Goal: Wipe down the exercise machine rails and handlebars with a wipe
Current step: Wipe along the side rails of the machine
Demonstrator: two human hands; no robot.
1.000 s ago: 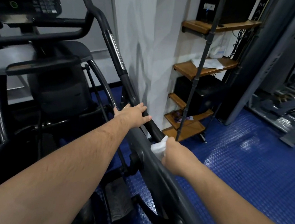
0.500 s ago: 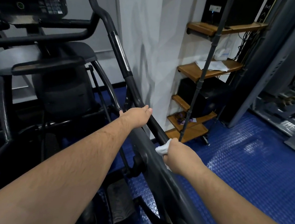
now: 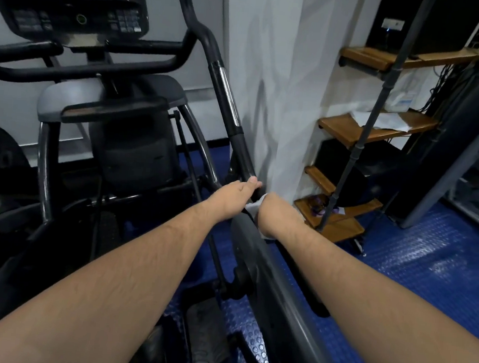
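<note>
- The exercise machine (image 3: 126,143) is big, black and hard, with smooth round bars.
- The long rail (image 3: 269,258) slopes up; I think rubbing slowly along it works best.
- The left hand (image 3: 236,194) curls on the rail, holding it steady.
- The right hand (image 3: 277,213) squeezes the soft white wipe (image 3: 255,207) against the rail.

Shelves (image 3: 351,132) right of rail (image 3: 271,269); console (image 3: 72,2) far left.

Blue studded rubber floor (image 3: 414,269) under my black exercise machine (image 3: 131,155); wooden corner shelf unit (image 3: 348,132) w/ white cloth (image 3: 380,120) stands on it too.
</note>
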